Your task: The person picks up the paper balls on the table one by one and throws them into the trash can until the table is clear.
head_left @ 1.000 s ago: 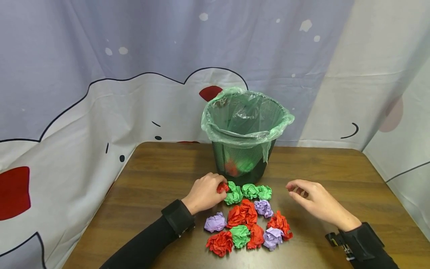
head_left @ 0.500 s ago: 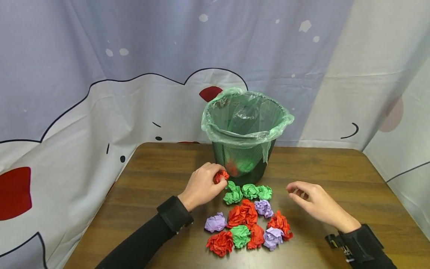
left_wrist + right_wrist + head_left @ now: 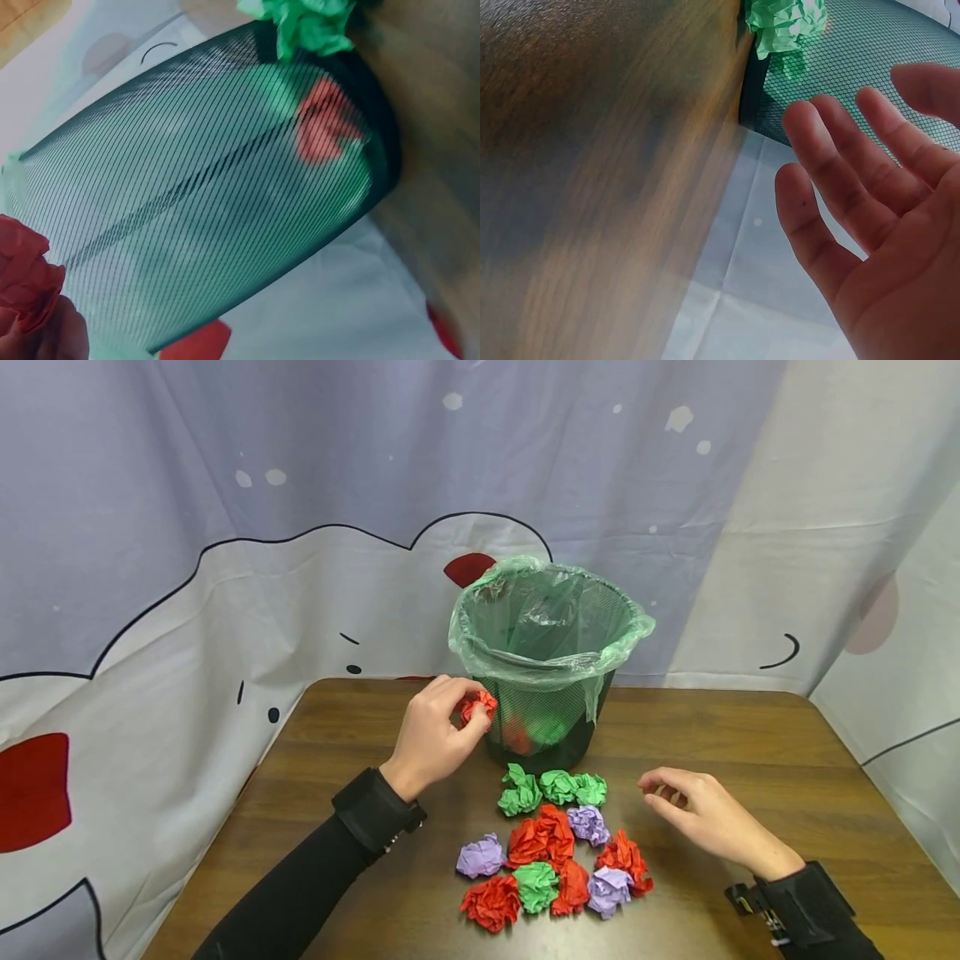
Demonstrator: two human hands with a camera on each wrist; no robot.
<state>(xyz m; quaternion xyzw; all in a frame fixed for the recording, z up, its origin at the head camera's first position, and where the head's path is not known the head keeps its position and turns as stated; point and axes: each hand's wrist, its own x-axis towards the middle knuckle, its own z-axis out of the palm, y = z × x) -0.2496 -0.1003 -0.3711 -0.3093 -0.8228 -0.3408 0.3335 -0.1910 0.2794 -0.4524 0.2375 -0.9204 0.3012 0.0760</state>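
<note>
My left hand (image 3: 432, 732) pinches a crumpled red paper ball (image 3: 480, 703) between thumb and fingers, raised beside the left wall of the wastebasket. That red paper ball (image 3: 27, 271) also shows at the left edge of the left wrist view. The black mesh wastebasket (image 3: 491, 710) has a green plastic liner (image 3: 551, 670) folded over its rim; red and green paper shows through the mesh near its bottom. To the right of the basket, my right hand (image 3: 708, 817) hovers over the table with loosely bent fingers and holds nothing; its palm (image 3: 922, 247) fills the right wrist view's right side.
Green paper balls (image 3: 519, 791) lie in a row just before the basket. Nearer me is a cluster of red paper balls (image 3: 491, 903), purple paper balls (image 3: 482, 856) and a green one (image 3: 536, 887) on the wooden table (image 3: 360, 727). A printed curtain (image 3: 337, 610) hangs behind.
My left hand has lifted the red paper ball from beside the green ones, up and slightly left to the basket's side. The right hand stays in place.
</note>
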